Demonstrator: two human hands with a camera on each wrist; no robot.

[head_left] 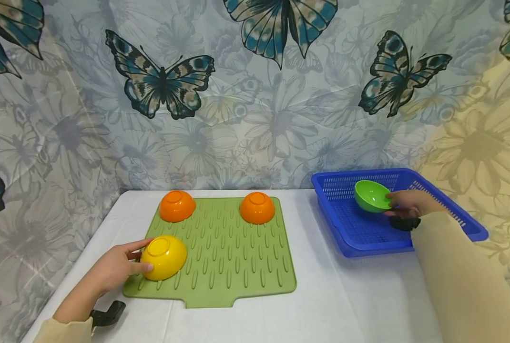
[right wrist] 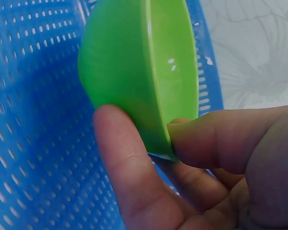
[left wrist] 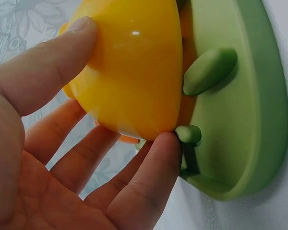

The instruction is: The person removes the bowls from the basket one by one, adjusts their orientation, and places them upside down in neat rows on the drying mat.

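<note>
A yellow bowl (head_left: pixel 164 257) lies upside down at the front left of a green drying mat (head_left: pixel 220 302). My left hand (head_left: pixel 117 267) holds it from the left, thumb and fingers spread around its side; the left wrist view shows the bowl (left wrist: pixel 134 72) with its rim by the mat's ridges. Over at the right, my right hand (head_left: pixel 413 205) pinches the rim of a green bowl (head_left: pixel 372 196) inside a blue basket (head_left: pixel 345 250). In the right wrist view, the thumb is inside that bowl (right wrist: pixel 120 62) and the fingers outside.
Two orange bowls sit upside down along the mat's back edge, one at the left (head_left: pixel 177 206) and one at the right (head_left: pixel 257 208). Mat and basket stand on a white-covered table (head_left: pixel 319 295). A butterfly-print cloth (head_left: pixel 276 124) hangs behind.
</note>
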